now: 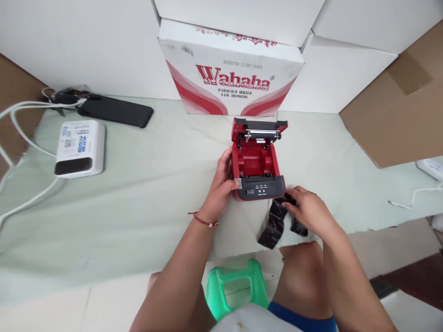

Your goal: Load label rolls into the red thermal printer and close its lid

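Note:
A small red and black printer [258, 168] sits on a pale green cloth [145, 193] with its lid open, and its paper bay is empty. My left hand [221, 186] grips the printer's left side, thumb on the front corner. To the right of the printer's front, my right hand [308, 207] is closed on a black plastic wrapper [275, 223] that hangs down in front of my knee.
A white Wahaha water carton [231, 74] stands behind the printer. A white device [80, 147], a black phone [116, 110] and white cables [24, 138] lie at left. A brown cardboard sheet [398, 106] leans at right. A green stool [237, 288] stands below.

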`<action>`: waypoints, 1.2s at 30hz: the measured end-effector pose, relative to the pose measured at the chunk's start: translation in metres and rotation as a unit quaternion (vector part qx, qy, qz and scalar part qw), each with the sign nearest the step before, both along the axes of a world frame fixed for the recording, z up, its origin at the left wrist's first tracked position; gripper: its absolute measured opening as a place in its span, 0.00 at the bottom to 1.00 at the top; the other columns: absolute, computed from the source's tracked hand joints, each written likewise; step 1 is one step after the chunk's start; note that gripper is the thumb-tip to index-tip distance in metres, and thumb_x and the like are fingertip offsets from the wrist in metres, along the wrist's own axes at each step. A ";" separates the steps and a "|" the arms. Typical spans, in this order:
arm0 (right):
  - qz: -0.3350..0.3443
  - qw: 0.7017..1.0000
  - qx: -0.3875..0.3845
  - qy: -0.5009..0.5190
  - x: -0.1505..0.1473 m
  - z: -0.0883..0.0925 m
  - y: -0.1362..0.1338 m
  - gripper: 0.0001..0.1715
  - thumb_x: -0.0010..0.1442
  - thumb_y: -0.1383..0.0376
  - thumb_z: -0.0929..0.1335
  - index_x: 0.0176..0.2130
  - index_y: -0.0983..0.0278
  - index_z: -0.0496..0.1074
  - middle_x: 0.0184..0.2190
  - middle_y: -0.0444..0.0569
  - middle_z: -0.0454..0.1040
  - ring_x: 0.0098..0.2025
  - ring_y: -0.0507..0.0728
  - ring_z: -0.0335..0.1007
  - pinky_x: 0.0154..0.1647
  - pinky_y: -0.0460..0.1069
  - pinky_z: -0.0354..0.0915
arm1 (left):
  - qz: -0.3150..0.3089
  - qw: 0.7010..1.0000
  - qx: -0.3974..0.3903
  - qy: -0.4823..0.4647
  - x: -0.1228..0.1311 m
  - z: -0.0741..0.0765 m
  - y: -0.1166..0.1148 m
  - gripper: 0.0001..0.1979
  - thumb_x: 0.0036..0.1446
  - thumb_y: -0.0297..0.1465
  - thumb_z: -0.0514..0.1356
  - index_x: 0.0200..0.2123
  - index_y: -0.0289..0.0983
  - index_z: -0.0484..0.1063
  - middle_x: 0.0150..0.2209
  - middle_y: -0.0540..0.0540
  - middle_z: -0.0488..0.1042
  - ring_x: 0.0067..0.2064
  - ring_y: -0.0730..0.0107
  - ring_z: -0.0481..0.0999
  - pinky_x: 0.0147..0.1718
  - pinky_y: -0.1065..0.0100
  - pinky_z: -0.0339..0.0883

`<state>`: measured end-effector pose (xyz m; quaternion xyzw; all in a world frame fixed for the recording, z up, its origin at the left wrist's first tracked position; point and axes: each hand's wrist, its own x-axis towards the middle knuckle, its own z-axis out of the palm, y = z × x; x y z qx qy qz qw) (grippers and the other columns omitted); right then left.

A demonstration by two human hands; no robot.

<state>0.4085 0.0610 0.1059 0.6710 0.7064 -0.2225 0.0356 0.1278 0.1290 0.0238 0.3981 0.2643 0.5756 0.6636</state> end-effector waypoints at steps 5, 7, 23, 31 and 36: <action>0.062 0.982 -0.037 0.174 0.012 0.063 0.006 0.18 0.76 0.53 0.71 0.56 0.57 0.86 0.47 0.52 0.84 0.38 0.58 0.80 0.38 0.52 0.74 | -0.008 1.000 0.004 0.007 0.000 0.000 0.000 0.44 0.58 0.38 0.74 0.76 0.58 0.68 0.83 0.52 0.65 0.85 0.44 0.58 0.82 0.44 0.59; 0.080 0.974 -0.023 0.211 0.013 0.097 0.014 0.20 0.76 0.49 0.73 0.56 0.56 0.87 0.39 0.47 0.81 0.28 0.53 0.71 0.27 0.49 0.67 | -0.003 1.000 0.008 0.010 0.001 0.001 0.000 0.44 0.58 0.37 0.73 0.76 0.58 0.68 0.82 0.53 0.65 0.86 0.44 0.57 0.83 0.44 0.57; 0.177 0.960 -0.018 -0.216 -0.133 0.089 0.107 0.20 0.70 0.74 0.65 0.54 0.66 0.82 0.54 0.64 0.84 0.48 0.69 0.84 0.36 0.55 0.63 | 0.002 1.000 0.023 0.014 0.002 -0.001 0.002 0.45 0.58 0.38 0.73 0.77 0.55 0.65 0.84 0.50 0.61 0.88 0.44 0.49 0.84 0.44 0.52; 0.180 0.982 -0.003 -0.058 -0.101 0.077 0.115 0.23 0.74 0.71 0.66 0.63 0.63 0.81 0.62 0.58 0.85 0.58 0.67 0.82 0.55 0.56 0.71 | -0.002 1.000 0.009 0.008 0.004 0.003 0.000 0.45 0.58 0.38 0.73 0.77 0.54 0.64 0.81 0.47 0.67 0.85 0.43 0.59 0.81 0.43 0.58; 0.138 0.989 0.036 0.033 -0.091 0.060 0.118 0.24 0.71 0.70 0.69 0.62 0.59 0.83 0.61 0.54 0.87 0.61 0.68 0.83 0.61 0.59 0.74 | 0.001 1.000 0.010 0.015 0.003 0.004 0.001 0.44 0.58 0.38 0.73 0.77 0.55 0.66 0.82 0.48 0.65 0.86 0.42 0.56 0.82 0.41 0.56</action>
